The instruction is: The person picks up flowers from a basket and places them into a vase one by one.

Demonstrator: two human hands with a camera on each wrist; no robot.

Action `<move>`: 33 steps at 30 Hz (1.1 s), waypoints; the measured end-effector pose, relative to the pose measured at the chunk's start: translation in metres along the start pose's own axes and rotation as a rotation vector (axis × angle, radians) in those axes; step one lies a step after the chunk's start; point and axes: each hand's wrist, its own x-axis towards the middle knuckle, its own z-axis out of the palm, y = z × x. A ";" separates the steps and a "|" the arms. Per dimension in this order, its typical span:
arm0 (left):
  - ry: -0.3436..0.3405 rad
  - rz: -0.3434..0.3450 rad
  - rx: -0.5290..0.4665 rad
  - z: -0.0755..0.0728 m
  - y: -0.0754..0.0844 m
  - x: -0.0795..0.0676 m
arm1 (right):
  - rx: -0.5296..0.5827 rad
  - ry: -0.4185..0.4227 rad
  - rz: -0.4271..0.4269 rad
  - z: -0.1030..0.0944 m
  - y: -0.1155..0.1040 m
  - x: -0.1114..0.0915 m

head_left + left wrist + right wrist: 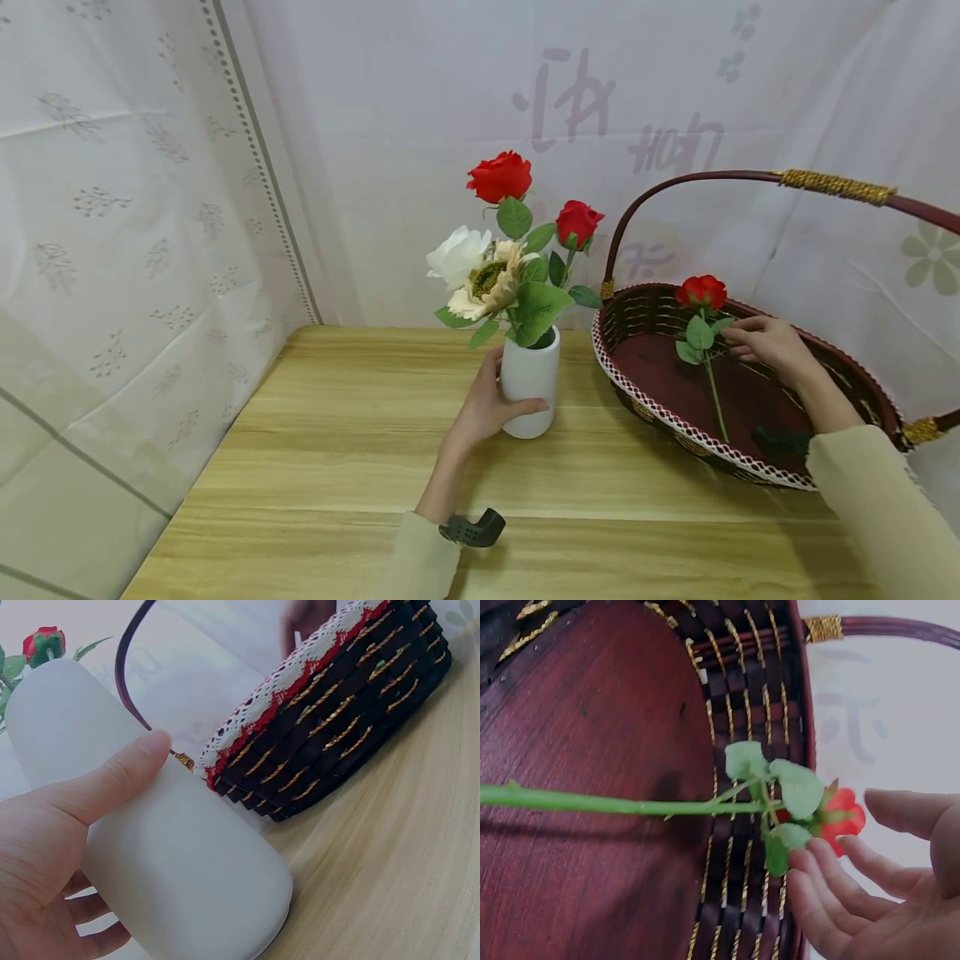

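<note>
My left hand (pixel 483 408) grips a white vase (pixel 529 383) from its left side, thumb across the front and fingers curled behind. Two red roses, a white flower and a cream flower (pixel 487 283) stand in the vase among green leaves. In the basket (pixel 652 350) to the right, a red artificial rose (pixel 702 292) leans with its bloom near the back rim and its long green stem (pixel 615 802) over the bottom. My right hand (pixel 768 346) reaches in beside it. In the right wrist view its fingertips are right at the leaves (pixel 787 836) and bloom, the thumb held apart.
The woven dark-red basket has a white lace rim and a tall arched handle (pixel 697 176) wrapped in gold cord. It stands on a wooden table (pixel 337 467). Patterned pale curtains (pixel 390 167) hang behind the table and at its left.
</note>
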 end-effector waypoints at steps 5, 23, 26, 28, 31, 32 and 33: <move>0.001 -0.002 -0.007 0.000 0.001 -0.001 | 0.024 -0.100 0.040 -0.002 0.013 0.003; 0.009 0.009 0.013 0.001 -0.001 -0.001 | 0.231 -0.271 0.070 0.010 0.034 0.016; 0.009 0.004 0.017 0.001 -0.001 -0.001 | 0.229 -0.266 0.074 0.011 0.033 0.016; 0.008 0.009 0.017 0.001 0.000 -0.001 | 0.229 -0.261 0.073 0.012 0.033 0.015; 0.006 0.010 0.014 0.001 0.001 0.000 | 0.223 -0.254 0.069 0.013 0.032 0.015; 0.006 0.009 0.013 0.001 0.001 0.000 | 0.223 -0.252 0.067 0.013 0.032 0.015; 0.006 0.008 0.012 0.001 0.001 0.000 | 0.223 -0.248 0.065 0.013 0.033 0.015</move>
